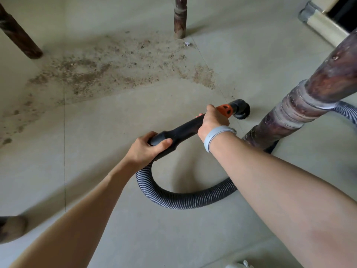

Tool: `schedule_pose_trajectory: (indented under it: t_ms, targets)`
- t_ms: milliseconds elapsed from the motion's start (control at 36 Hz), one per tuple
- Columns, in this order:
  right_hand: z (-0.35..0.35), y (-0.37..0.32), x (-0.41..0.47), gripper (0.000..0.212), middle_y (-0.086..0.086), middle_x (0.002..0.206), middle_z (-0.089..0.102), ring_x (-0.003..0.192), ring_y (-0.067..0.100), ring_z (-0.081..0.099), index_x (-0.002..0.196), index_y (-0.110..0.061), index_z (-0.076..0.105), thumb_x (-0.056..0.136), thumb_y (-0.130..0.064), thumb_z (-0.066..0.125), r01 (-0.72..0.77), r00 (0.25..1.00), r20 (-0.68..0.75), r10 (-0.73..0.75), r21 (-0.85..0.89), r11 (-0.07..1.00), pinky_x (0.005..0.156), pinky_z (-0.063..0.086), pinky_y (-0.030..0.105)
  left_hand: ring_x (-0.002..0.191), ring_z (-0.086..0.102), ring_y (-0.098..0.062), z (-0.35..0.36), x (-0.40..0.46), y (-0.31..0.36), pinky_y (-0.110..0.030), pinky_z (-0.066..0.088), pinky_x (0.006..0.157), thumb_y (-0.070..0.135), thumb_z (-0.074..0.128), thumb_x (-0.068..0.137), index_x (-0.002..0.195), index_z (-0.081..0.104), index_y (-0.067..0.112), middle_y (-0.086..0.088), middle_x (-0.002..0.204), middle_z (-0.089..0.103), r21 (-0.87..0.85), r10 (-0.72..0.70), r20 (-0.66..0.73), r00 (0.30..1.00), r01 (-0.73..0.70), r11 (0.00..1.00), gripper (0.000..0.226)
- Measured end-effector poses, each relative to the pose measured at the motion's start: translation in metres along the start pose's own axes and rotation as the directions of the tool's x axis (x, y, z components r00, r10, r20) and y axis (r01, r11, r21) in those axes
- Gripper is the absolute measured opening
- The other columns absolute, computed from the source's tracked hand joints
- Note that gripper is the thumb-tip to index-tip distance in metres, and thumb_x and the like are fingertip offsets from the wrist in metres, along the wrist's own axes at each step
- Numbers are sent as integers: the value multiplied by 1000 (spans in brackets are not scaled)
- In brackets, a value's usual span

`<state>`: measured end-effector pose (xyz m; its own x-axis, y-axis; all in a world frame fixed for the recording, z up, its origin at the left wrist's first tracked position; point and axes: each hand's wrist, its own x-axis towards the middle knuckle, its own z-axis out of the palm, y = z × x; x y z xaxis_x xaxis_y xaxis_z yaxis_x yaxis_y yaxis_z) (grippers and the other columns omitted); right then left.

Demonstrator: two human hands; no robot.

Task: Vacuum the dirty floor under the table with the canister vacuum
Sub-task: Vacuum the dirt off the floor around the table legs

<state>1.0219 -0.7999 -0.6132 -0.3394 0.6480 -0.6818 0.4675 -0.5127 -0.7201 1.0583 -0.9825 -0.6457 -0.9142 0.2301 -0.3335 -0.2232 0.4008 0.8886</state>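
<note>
Forearms: two bare forearms filled the lower frame, reaching forward and down; the right one wore a pale wristband.
Left hand: it was curled round the black wand at its rear end, just where the ribbed hose joined.
Hose: it looped on the floor below the hands and ran right, behind the near table leg; the canister itself was out of view.
Right hand: it gripped the wand farther forward, just behind the orange collar.
Brush: the round black brush head sat at the wand's tip, low over the pale floor and close beside the near leg; contact with the floor could not be told.
Dirt: a wide brown scatter lay ahead and to the left, between the far-left leg and the far-middle leg, well apart from the brush.
Floor near hands: it looked free of grit, so the work seemed partly done.
Doing it well: the person would likely need to swing the brush left into the near edge of the dirt, keep the bristles flat on the floor, and work in slow overlapping passes.
Risk: the hose might snag round the near leg as the wand reached farther.
</note>
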Motion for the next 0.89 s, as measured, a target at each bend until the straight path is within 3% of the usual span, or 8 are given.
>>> schedule_pose_trajectory:
  t_ms: [83, 250, 361, 472, 611, 778, 889]
  targets:
    - [0, 9, -3, 31, 4, 76, 69, 73, 22, 69, 106, -6, 58, 83, -26, 61, -25, 999, 47, 24, 22, 999, 83, 54, 35, 54, 56, -10, 3, 4, 3, -30, 49, 60, 68, 63, 50, 80, 64, 19, 7, 59, 59, 20, 16, 20, 1000, -16, 1000, 58]
    - [4, 20, -3, 46, 3, 76, 70, 86, 26, 69, 117, -10, 52, 90, -47, 50, -39, 998, 40, 40, -24, 999, 91, 48, 36, 54, 55, -6, 4, 10, -2, -30, 48, 61, 71, 61, 50, 80, 63, 21, 9, 59, 59, 92, 57, 24, 998, -59, 994, 58]
    - [3, 22, -3, 52, 1, 80, 70, 92, 25, 66, 122, -8, 50, 95, -52, 39, -38, 999, 28, 40, -65, 997, 82, 39, 31, 62, 56, -5, 4, 10, -1, -27, 47, 66, 75, 58, 49, 79, 60, 28, 9, 67, 61, 157, 90, 19, 996, -92, 983, 56]
    - [2, 16, -3, 52, 1, 69, 65, 79, 22, 68, 121, -5, 50, 98, -49, 35, -44, 998, 42, 44, -5, 999, 80, 46, 30, 71, 59, -6, 5, 10, 3, -24, 46, 68, 78, 55, 48, 80, 57, 32, 12, 74, 63, 209, 115, 41, 992, -121, 970, 56]
    - [-7, 5, -1, 44, 7, 68, 60, 56, 17, 61, 114, -3, 46, 101, -45, 38, -56, 994, 95, 46, 103, 993, 53, 45, 27, 66, 65, -16, 10, 8, 2, -34, 54, 71, 75, 61, 50, 85, 58, 30, 7, 70, 64, 109, 89, 68, 994, -96, 989, 57]
    - [-17, -5, 2, 40, 9, 81, 61, 58, 16, 60, 115, -4, 47, 101, -41, 42, -97, 982, 175, 67, 166, 981, 47, 46, 24, 51, 60, -14, 12, 0, -7, -34, 55, 60, 71, 61, 54, 85, 59, 20, 5, 56, 60, 9, 57, 138, 989, -58, 998, 60]
    - [-18, -4, 7, 46, 7, 69, 57, 56, 17, 58, 114, 2, 51, 99, -41, 46, -98, 981, 188, 57, 216, 971, 54, 50, 26, 49, 60, -12, 18, 1, -2, -24, 51, 55, 74, 57, 54, 85, 56, 25, 3, 61, 59, 71, 82, 124, 989, -91, 993, 58]
